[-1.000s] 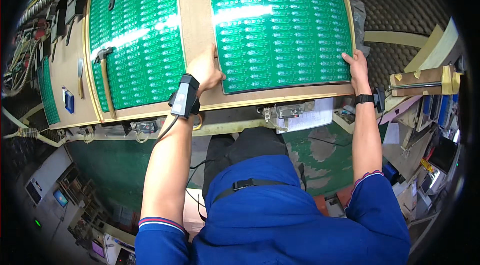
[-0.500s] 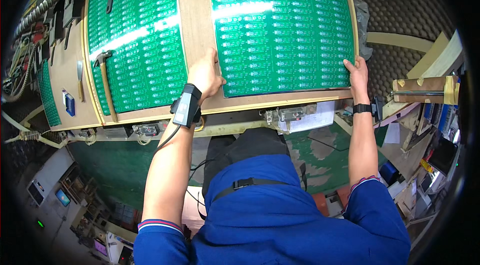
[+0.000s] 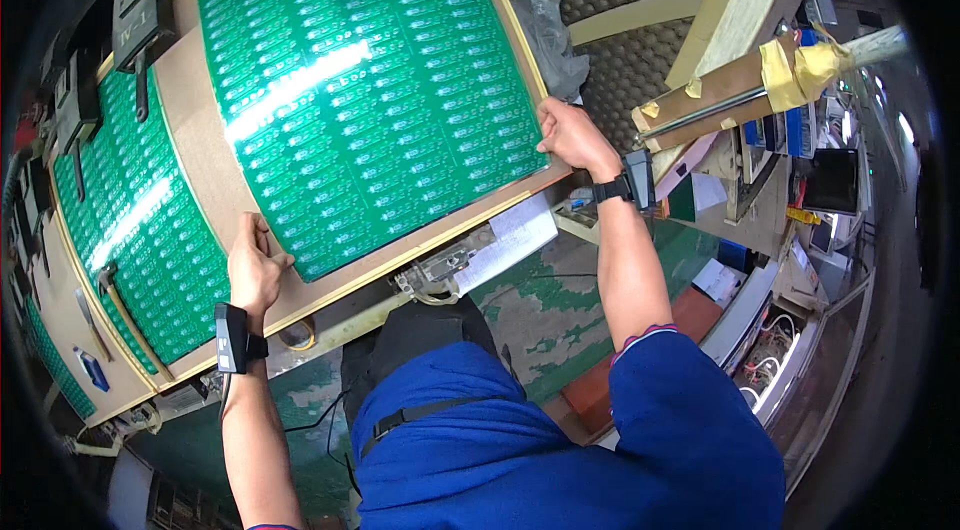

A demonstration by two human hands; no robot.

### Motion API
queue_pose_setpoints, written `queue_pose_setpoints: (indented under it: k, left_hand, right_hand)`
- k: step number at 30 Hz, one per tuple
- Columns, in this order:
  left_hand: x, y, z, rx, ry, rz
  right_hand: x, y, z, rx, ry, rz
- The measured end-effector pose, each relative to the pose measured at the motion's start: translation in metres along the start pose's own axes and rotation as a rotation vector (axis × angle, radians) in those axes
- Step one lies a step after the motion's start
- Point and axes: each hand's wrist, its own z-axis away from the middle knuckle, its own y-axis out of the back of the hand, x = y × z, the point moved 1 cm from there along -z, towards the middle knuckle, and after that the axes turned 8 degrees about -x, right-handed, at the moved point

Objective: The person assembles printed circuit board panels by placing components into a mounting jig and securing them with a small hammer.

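A large green circuit board panel (image 3: pixel 375 100), printed with rows of white markings, lies on a brown board (image 3: pixel 205 125) with a light wooden edge strip. My left hand (image 3: pixel 258 268) is at its near left corner, fingers curled and thumb against the edge. At the near right corner, my right hand (image 3: pixel 582 140) pinches the panel's side between thumb and fingers. Both wrists carry black straps with small devices. To the left lies a second green panel (image 3: pixel 160 200), apart from my hands.
A hammer (image 3: pixel 130 315) rests on the second panel's left side. Further left are a scraper (image 3: pixel 92 325) and a small blue item (image 3: pixel 92 370). Black clamps (image 3: pixel 140 15) with handles line the far side. A taped wooden piece (image 3: pixel 715 95) juts in at right.
The view has swung to the right, so the panels appear further left and tilted. My right hand has closed more tightly at the right edge; my left stays by the near left corner.
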Motion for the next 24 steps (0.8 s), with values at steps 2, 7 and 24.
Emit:
queue_pose_setpoints:
  k: [2,7,24]
  left_hand:
    - [0.008,-0.002,-0.002,-0.006,-0.004,-0.002]
    - [0.000,0.003,-0.002,0.048,-0.091,0.091]
    - [-0.249,0.150,0.171,0.716,0.407,0.448]
  right_hand:
    - [-0.008,0.007,0.003,0.024,0.017,0.038]
    - [-0.010,0.001,-0.008,0.046,0.082,-0.009]
    - [-0.156,-0.129,0.010,0.114,0.255,-0.264]
